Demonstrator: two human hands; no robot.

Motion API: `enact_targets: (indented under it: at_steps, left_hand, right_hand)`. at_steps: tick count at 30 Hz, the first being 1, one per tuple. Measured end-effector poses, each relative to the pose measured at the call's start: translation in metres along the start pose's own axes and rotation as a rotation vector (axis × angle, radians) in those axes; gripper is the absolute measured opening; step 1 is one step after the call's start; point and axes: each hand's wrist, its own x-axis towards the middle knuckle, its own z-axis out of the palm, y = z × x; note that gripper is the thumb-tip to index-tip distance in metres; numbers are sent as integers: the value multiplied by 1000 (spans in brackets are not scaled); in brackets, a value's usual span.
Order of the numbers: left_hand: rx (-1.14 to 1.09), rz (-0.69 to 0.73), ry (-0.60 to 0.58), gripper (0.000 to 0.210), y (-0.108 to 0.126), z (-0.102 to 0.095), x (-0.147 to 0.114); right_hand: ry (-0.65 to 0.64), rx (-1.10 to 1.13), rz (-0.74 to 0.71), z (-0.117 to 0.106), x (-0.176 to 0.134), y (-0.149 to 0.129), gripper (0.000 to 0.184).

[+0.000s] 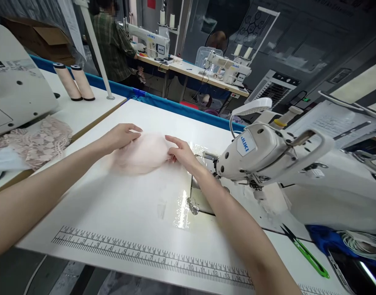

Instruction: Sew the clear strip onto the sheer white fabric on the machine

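A piece of pale pink sheer fabric (pixel 146 153), blurred by motion, is stretched between my hands over the white sewing table (pixel 120 209). My left hand (pixel 123 136) grips its left edge, fingers bent over the cloth. At the opposite edge, my right hand (pixel 180 151) pinches the fabric between thumb and fingers, the index finger extended along the top. Just right of that hand stands a white JUKI sewing machine (pixel 252 151), its needle area partly hidden behind my right forearm. The fabric lies left of the needle plate, apart from it.
Green-handled thread snips (pixel 307 254) and a phone (pixel 356 266) lie at the right. A printed ruler (pixel 151 256) runs along the front edge. On the left table are pink lace (pixel 48 139) and two thread cones (pixel 74 82). A person (pixel 111 49) sits beyond the blue edging.
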Motion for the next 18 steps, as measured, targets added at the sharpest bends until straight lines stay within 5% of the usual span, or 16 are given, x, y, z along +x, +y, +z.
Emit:
enact_targets:
  at_steps: [6, 9, 12, 18]
  left_hand:
    - [160, 196, 247, 35, 13, 6, -27]
    - [47, 357, 136, 41, 21, 15, -34]
    - [35, 329, -42, 56, 20, 26, -35]
    - [95, 322, 24, 70, 25, 22, -44]
  right_hand:
    - [69, -260, -119, 2, -4, 6, 60]
    - [136, -433, -201, 5, -8, 8, 47]
    - [175, -604, -257, 7, -17, 7, 40]
    - [126, -863, -390, -10, -84, 12, 45]
